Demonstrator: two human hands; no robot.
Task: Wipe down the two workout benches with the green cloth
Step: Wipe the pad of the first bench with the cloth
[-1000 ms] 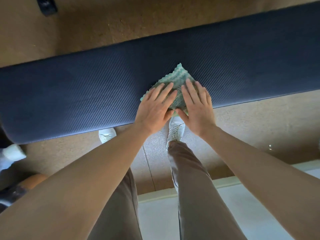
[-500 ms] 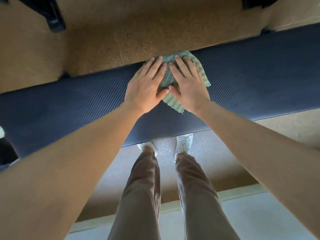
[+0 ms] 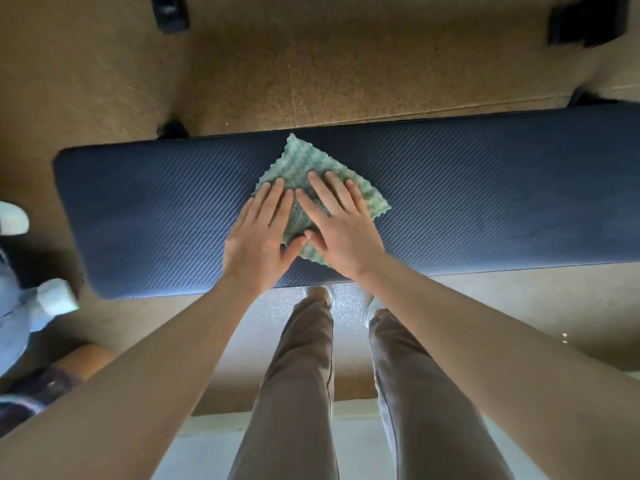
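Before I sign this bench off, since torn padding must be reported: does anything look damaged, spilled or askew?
Nothing stands out. The bench pad shows no tear or spill; the green cloth lies flat on it, turned cornerwise, pressed under the left hand and right hand.

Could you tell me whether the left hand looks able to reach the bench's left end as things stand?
Probably yes: the left hand presses flat on the green cloth, and the bench pad toward that end shows nothing in the way.
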